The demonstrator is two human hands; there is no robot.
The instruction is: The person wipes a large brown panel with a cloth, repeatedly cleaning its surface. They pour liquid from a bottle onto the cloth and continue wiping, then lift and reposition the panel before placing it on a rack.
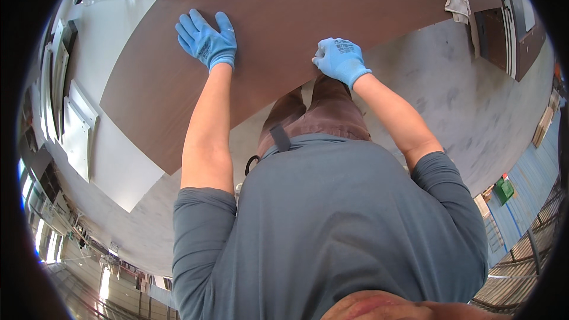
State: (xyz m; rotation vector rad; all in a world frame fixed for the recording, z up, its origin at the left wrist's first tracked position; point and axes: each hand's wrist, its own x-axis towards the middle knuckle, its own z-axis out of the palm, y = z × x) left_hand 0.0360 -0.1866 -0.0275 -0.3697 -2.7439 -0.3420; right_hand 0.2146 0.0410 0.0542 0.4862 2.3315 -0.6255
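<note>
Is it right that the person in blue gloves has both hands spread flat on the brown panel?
Not quite. In the head view only the left hand lies spread flat on the brown panel. The right hand is curled at the panel's near edge.

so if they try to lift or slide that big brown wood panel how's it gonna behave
The brown panel looks broad, flat and thin, so it is probably stiff but awkward and fairly heavy for one person. Its surface looks smooth, so it may slide easily under the left hand lying flat on it. The right hand curls at its near edge, likely the surest grip.
</note>
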